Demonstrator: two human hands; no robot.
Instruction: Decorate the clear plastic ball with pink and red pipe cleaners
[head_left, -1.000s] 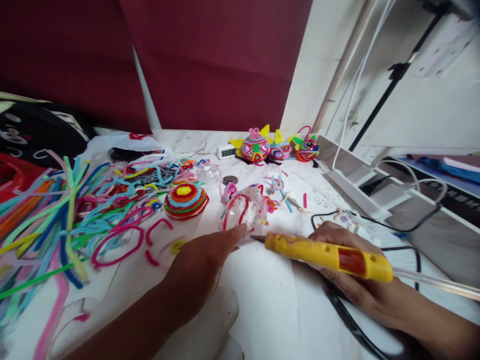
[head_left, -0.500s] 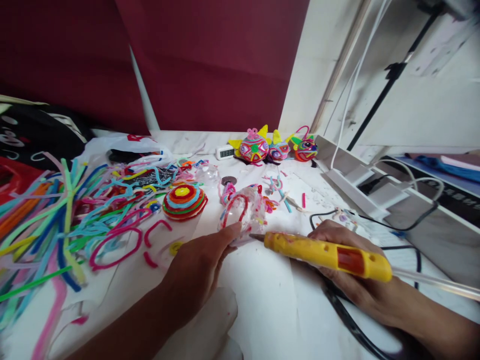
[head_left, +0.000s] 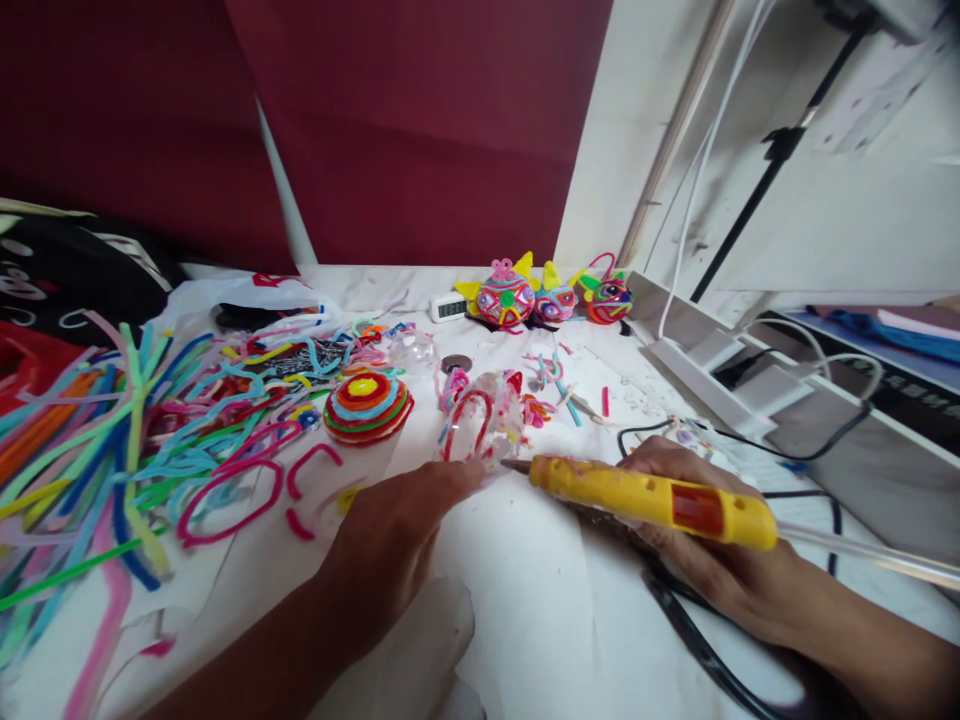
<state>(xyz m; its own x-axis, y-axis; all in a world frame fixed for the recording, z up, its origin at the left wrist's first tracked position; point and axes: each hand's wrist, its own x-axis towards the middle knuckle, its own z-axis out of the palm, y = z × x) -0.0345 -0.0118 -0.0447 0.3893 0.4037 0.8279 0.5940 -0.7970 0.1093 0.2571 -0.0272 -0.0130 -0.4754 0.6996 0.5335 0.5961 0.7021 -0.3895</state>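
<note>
My right hand (head_left: 694, 535) is wrapped round a yellow hot glue gun (head_left: 645, 497), its dark nozzle pointing left and a clear glue stick (head_left: 862, 550) coming out of its back end. Close to that nozzle, my left hand (head_left: 397, 525) has its fingertips closed at the near edge of a clear plastic ball piece (head_left: 469, 430) with a red pipe cleaner loop on it. Some of the left fingers are hidden below the hand. Left of the piece lies a dome (head_left: 367, 408) of coiled red, blue, orange and yellow pipe cleaners.
Loose pipe cleaners (head_left: 135, 430) cover the left side. Finished colourful balls (head_left: 506, 298) and a small white digital timer (head_left: 448, 308) stand at the back. A power strip (head_left: 720, 385) with plugs sits right, and a black cable (head_left: 705, 640) runs near my right arm.
My left thumb has lowered slightly along the near edge of the clear plastic piece, which looks a little turned. The glue gun's nozzle stays beside it, shifted only slightly.
</note>
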